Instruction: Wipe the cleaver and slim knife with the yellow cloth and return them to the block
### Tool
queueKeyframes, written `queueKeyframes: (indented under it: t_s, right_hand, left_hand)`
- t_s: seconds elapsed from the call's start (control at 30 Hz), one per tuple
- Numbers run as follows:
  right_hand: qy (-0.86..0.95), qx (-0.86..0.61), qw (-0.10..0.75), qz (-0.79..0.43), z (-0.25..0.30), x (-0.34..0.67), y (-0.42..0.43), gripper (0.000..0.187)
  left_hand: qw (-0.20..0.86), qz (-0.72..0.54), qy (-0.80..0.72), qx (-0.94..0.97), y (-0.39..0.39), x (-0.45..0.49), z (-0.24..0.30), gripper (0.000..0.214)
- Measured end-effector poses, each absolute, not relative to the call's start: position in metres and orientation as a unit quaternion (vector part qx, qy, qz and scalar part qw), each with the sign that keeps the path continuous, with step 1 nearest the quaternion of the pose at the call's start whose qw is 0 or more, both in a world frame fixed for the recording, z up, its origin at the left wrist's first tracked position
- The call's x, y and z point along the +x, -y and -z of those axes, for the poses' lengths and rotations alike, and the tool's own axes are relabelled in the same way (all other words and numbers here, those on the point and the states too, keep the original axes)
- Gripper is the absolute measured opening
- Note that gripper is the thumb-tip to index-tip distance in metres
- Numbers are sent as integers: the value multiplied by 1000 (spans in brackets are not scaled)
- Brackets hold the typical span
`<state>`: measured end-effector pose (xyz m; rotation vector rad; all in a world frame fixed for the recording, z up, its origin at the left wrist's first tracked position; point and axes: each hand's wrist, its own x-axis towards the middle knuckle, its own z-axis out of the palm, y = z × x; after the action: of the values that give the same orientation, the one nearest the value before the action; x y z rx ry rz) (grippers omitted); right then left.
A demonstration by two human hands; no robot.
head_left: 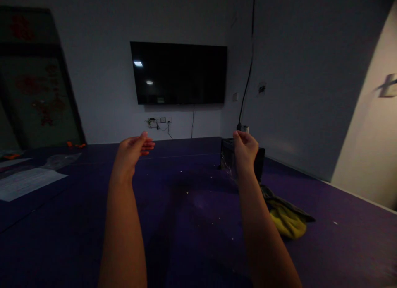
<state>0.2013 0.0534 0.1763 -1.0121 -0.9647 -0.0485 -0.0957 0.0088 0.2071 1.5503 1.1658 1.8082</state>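
Note:
My left hand [132, 151] is raised above the purple surface. Its thumb lies over loosely bent fingers that are apart from one another, and it holds nothing. To the right, my right hand [246, 149] is also in the air, its fingers curled in toward the thumb, with nothing visible in them. Behind that hand and partly covered by it stands a dark box-like object [228, 155] with clear plastic at its front. A yellow and dark cloth item [288, 222] lies beside my right forearm.
A purple surface [186, 222] with small white scraps stretches to the walls. White papers [31, 182], clear plastic [60, 160] and orange pieces [76, 145] lie at the left. A television [180, 75] hangs above wall sockets [163, 120]. A black cable [248, 77] runs down the wall.

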Motion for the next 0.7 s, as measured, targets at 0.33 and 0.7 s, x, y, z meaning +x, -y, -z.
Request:
queueKeyframes:
  t_s: [0.33,0.7]
  right_hand:
    - [317,-723,607,94,-112,268,-89,107]
    - [296,-709,640,28,-105,263,-92,103]
  left_hand:
    - [244,-716,-439,485,-14,-116,-204,32]
    - [256,-713,-422,498,-15,-112,-206,34]
